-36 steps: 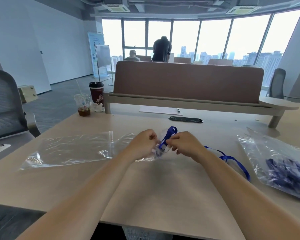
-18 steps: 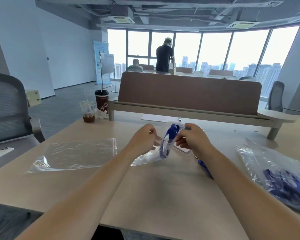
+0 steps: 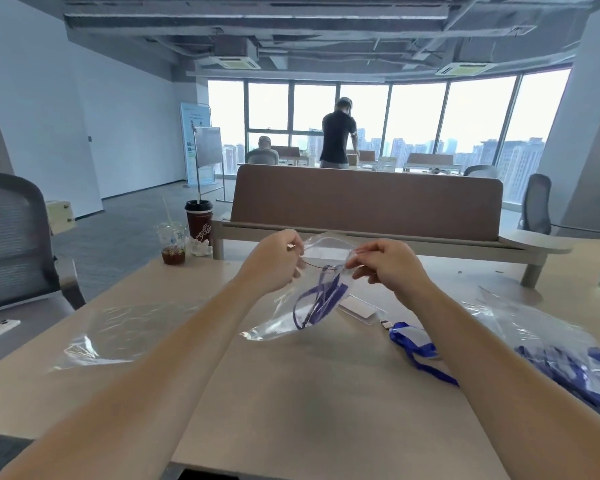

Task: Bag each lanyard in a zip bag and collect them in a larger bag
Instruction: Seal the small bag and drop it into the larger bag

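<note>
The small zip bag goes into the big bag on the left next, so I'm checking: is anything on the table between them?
Nothing visible: between the small zip bag and the large bag lies only bare table.

head cam: worn on my head | faces forward and down over the table (image 3: 291, 403) | close above its near edge | single view
</note>
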`<state>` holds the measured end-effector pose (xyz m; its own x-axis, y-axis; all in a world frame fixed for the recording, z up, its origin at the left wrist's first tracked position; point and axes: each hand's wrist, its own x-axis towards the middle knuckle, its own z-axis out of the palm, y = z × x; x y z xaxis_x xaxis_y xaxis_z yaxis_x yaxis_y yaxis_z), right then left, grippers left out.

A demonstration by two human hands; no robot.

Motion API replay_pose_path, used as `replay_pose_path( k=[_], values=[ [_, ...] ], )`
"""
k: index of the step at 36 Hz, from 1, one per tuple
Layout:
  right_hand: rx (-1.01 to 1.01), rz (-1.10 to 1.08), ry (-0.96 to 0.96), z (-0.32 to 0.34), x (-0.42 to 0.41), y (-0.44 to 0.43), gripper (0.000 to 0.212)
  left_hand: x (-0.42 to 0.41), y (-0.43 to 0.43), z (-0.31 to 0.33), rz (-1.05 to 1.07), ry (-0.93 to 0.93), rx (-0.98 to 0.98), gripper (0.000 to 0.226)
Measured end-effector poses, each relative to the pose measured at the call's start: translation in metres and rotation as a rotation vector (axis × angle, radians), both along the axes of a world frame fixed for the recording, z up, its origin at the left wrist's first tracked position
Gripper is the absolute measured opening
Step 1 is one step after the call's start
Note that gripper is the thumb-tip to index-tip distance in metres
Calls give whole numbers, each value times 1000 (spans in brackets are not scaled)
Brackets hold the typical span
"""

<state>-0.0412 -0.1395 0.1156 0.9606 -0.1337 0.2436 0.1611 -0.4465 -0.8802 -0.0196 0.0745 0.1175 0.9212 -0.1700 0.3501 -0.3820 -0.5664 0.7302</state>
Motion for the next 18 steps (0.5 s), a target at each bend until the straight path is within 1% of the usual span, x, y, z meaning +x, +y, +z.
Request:
replay_pose_path(
  k=[3,6,8,10,11,13,16,18],
  values=[
    [-10,-21,-59,11,-4,-4,8,1,8,7,59,-100,117,22],
    [-58,-89,-146,21,-5,-8,9,-1,14,17,115,-195,236,22],
    [-67,-101,-186,28,-4,-10,9,-3,17,24,166,-267,301,21],
    [-56,-100,-219,36,-5,-9,9,-2,19,31,213,-330,327,20],
    [-33,-97,-236,39,-6,-8,9,-1,19,35,224,-347,316,19],
    [25,-93,-257,45,-7,-7,9,1,18,43,222,-322,244,17],
    [106,-94,-240,49,-8,-7,11,-1,16,54,131,-188,31,18],
    [193,-87,-205,49,-7,-7,11,-4,16,57,62,-107,-77,28]
  ],
)
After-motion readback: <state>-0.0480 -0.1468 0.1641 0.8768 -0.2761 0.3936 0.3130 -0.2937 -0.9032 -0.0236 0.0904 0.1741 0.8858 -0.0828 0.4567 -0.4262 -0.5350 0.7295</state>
